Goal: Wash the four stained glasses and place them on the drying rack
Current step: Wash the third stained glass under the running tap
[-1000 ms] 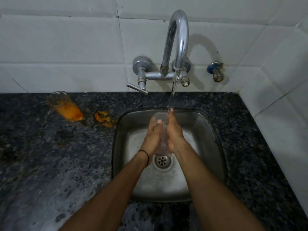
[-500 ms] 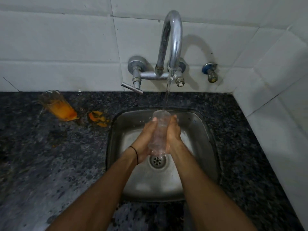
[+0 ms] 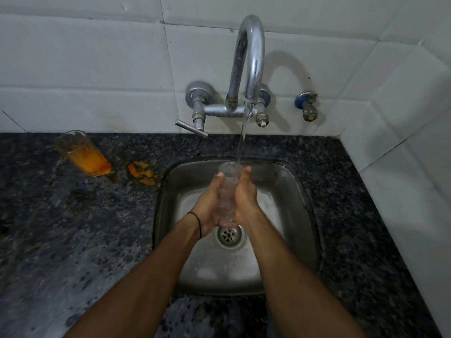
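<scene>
A clear glass (image 3: 226,191) is held upright over the steel sink (image 3: 303,191), just above the drain (image 3: 229,235), clasped between both hands. The left hand (image 3: 207,208) wraps its left side and the right hand (image 3: 247,198) wraps its right side, with fingertips reaching up near the rim. How far the fingers curl behind the glass cannot be seen. A thin stream of water (image 3: 242,140) falls from the curved chrome faucet (image 3: 252,57) into the mouth of the glass. A black band (image 3: 198,224) circles the left wrist. On the dark speckled tabletop (image 3: 73,228), well to the left of the sink and close to the white tiled wall (image 3: 85,57), stands a second glass (image 3: 81,152) smeared with orange residue, which pools in its bottom. An orange spill (image 3: 141,173) lies on the stone between it and the sink. The faucet's lever handle (image 3: 191,128) points left and forward, and a small blue-capped valve (image 3: 308,106) juts from the wall to the right.
</scene>
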